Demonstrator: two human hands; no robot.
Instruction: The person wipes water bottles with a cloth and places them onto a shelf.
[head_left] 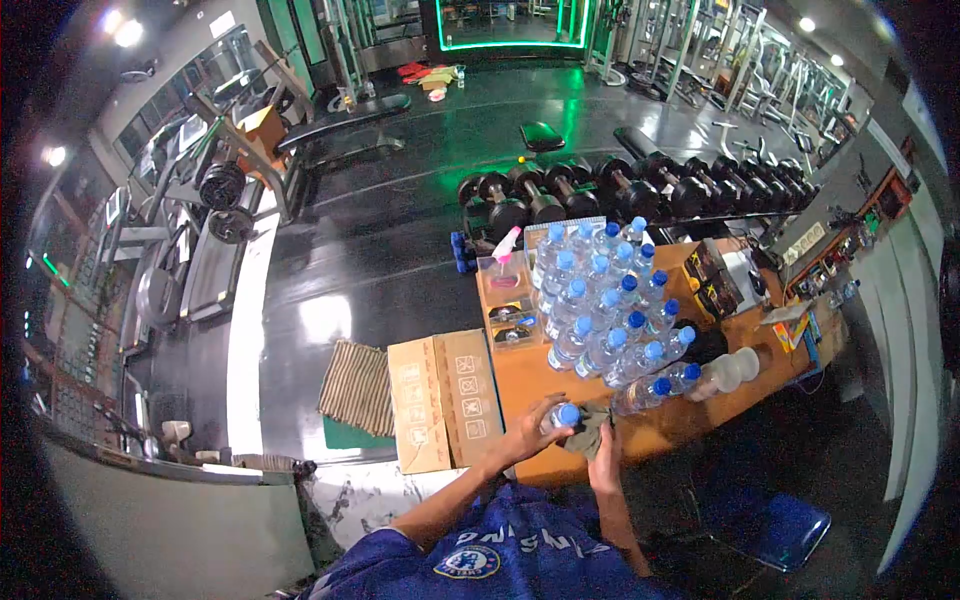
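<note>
My left hand [533, 432] is wrapped round a clear plastic water bottle [565, 415] with a light blue cap, held close to my body over the table's near edge. With my right hand [604, 463] I grip a grey-olive cloth [584, 436], which lies against the bottle's side. Just beyond my hands, several upright water bottles [608, 300] with blue caps stand packed together on the orange-brown table [540, 385]. Two more bottles [648, 393] are just right of the cloth. The lower part of the held bottle is hidden by my fingers and the cloth.
A clear box [505, 290] with a pink-topped spray bottle stands at the table's left edge. Stacked clear cups [735, 370] lie on the right. Left of the table are a cardboard box [443, 400] and a striped mat [357, 388]. A dumbbell rack [620, 190] runs behind.
</note>
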